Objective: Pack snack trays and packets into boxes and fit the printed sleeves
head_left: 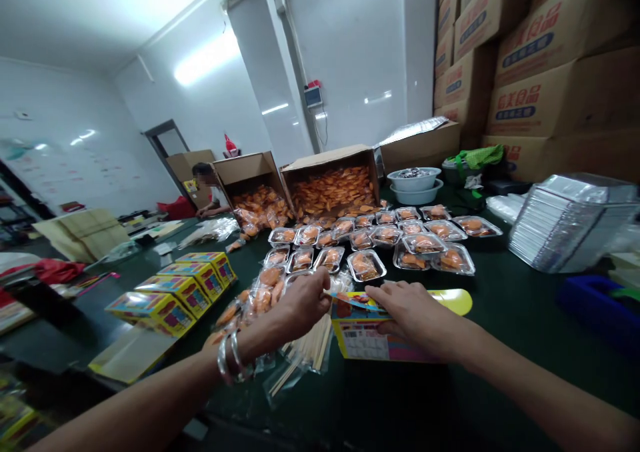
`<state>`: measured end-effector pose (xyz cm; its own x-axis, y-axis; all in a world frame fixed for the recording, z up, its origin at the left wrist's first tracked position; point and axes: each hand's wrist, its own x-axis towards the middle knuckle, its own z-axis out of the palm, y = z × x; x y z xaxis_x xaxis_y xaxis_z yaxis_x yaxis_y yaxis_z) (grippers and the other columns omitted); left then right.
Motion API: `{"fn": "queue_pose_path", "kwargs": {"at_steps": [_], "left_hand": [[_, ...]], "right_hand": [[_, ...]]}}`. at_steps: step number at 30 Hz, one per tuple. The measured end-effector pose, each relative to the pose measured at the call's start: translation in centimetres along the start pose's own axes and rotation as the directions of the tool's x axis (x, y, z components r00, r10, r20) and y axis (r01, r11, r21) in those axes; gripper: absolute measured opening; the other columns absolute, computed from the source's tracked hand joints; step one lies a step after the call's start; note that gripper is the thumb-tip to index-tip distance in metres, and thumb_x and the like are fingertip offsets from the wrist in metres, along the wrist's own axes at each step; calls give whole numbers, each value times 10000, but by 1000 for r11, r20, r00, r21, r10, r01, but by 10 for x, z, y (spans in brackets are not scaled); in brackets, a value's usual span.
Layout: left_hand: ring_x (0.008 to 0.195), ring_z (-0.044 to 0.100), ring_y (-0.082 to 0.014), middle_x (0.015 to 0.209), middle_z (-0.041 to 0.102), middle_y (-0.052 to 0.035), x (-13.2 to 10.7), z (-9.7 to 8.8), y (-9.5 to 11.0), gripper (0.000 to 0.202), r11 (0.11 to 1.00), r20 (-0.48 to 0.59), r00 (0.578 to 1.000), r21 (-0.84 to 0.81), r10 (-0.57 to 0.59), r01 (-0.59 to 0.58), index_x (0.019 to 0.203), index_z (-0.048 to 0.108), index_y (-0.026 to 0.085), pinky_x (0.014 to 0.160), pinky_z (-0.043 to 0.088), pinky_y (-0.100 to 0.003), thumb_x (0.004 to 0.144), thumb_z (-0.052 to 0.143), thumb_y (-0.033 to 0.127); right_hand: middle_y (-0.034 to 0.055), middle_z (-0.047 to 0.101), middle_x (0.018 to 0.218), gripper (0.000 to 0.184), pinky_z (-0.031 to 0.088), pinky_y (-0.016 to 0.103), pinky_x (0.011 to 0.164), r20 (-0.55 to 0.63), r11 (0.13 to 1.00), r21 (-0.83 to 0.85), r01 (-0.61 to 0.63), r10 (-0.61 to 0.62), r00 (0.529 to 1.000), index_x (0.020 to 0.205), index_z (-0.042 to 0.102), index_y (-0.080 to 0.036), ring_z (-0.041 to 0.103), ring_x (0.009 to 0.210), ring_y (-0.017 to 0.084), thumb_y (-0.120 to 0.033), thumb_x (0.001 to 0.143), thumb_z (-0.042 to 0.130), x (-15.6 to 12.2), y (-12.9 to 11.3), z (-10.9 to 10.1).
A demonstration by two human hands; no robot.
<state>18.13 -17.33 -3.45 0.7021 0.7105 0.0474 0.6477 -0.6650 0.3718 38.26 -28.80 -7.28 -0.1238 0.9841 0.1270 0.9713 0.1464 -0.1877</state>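
A colourful yellow carton lies on the dark green table in front of me, its yellow flap open toward the right. My left hand is closed in a pinch on the carton's upper left flap. My right hand rests on the carton's top with fingers curled around its edge. A silver bracelet circles my left wrist. Under my left hand lie a bag of wooden sticks and bags of orange snacks.
Several clear trays of orange snacks fill the table's middle, behind them two tipped cardboard boxes spilling orange packets. Yellow cartons stand left, a stack of clear trays right. Stacked boxes rise at the back right. A person sits far left.
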Motion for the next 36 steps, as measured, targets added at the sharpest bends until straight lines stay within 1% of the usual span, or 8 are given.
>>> {"fn": "queue_pose_path", "kwargs": {"at_steps": [3,7,11,17,21,27,30,36], "left_hand": [[502,543,-120,613,530,56,-1,15,-1,124,992,-51,995,-95,-91,85,837,407,209,468,383,-202,785,487,131],[657,580,-145,705,576,11,-18,39,-2,99,989,-196,976,-132,-98,72,768,459,197,573,452,-240,854,505,217],[956,622,-235,1000,680,-94,-48,49,-15,231,993,-313,946,-38,90,-107,1003,629,163,827,526,-383,931,462,307],[1379,393,-272,1466,474,-105,-44,11,-12,470,914,-48,924,174,380,-367,1425,432,236,1113,364,-529,968,482,331],[1454,241,-307,1565,284,-188,-10,21,11,911,833,118,864,229,490,-504,1521,197,121,1166,280,-521,828,711,411],[1368,394,-298,1495,425,-106,4,40,17,597,791,132,842,293,523,-537,1475,326,265,1101,351,-506,926,551,199],[1297,458,-302,1427,487,-72,7,37,14,505,776,116,829,302,547,-554,1406,428,338,1041,394,-487,935,514,179],[1208,502,-274,1396,493,-59,15,47,4,551,751,95,815,338,572,-567,1436,364,373,1002,403,-452,936,510,194]], "right_hand": [[132,654,1109,455,440,471,814,7,1000,-10,-11,11,1000,1301,534,-207,607,1016,349,-259,865,653,-1,-2,0],[123,651,1133,444,442,473,824,-20,1000,10,-3,3,1000,1300,533,-210,604,1028,338,-267,872,640,-4,-3,-1],[128,635,1169,481,444,498,838,-39,1000,-12,-9,8,999,1331,510,-202,589,1049,351,-303,877,635,-6,-2,3],[145,605,1214,573,445,514,852,-67,998,-67,-8,4,998,1369,471,-186,565,1066,363,-316,848,668,-5,-4,15],[133,624,1129,427,457,521,842,-74,996,-90,-3,-4,997,1245,556,-154,574,1007,345,-363,879,627,-3,-7,17],[147,452,1439,775,349,434,1092,29,994,48,100,-102,994,1422,392,-119,414,1305,290,-113,705,687,-40,33,-26],[102,544,1330,586,428,351,997,52,999,-40,36,-34,998,1309,523,-176,511,1193,222,39,764,506,-65,57,-47],[149,669,1028,208,458,374,831,139,965,-261,-22,60,988,996,628,-109,615,955,268,-52,920,443,-54,59,-56]]}}
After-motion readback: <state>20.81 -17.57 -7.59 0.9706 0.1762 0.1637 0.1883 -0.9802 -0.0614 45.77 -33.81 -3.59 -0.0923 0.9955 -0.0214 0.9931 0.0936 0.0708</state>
